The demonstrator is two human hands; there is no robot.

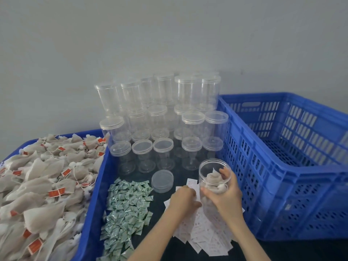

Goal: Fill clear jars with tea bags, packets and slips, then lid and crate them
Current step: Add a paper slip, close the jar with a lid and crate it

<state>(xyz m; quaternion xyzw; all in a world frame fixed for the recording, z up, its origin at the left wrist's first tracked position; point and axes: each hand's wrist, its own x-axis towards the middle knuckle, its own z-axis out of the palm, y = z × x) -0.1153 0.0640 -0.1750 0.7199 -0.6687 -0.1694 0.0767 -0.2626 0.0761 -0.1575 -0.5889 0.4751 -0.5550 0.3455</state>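
Packing bench seen from the head camera. To the right stands the blue crate (pixel 282 166), slatted and showing no jars inside. At far left a blue tray (pixel 94 185) is heaped with tea bags (pixel 43 185) bearing red tags. Behind the work area rises a stack of lidded clear jars (pixel 160 113), apparently empty. On the dark surface lie a patch of green-and-white packets (pixel 126 208), a spread of white printed slips (pixel 203 234) and one loose lid (pixel 162 181).

The open jar (pixel 212 185), upright with its long axis near vertical and its mouth toward the camera, already holds several tea bags. The right hand (pixel 227 193) grips it, fingers curled round the far wall and the thumb on the near side. The left hand (pixel 183 199) rests with curled fingers on the slips just beside the jar's left side; whether it pinches a slip cannot be told.

The coming move appears to turn on the slips lying directly under the left hand, with the jar mouth up and to its right. The lid lies just beyond, nearer the left hand.
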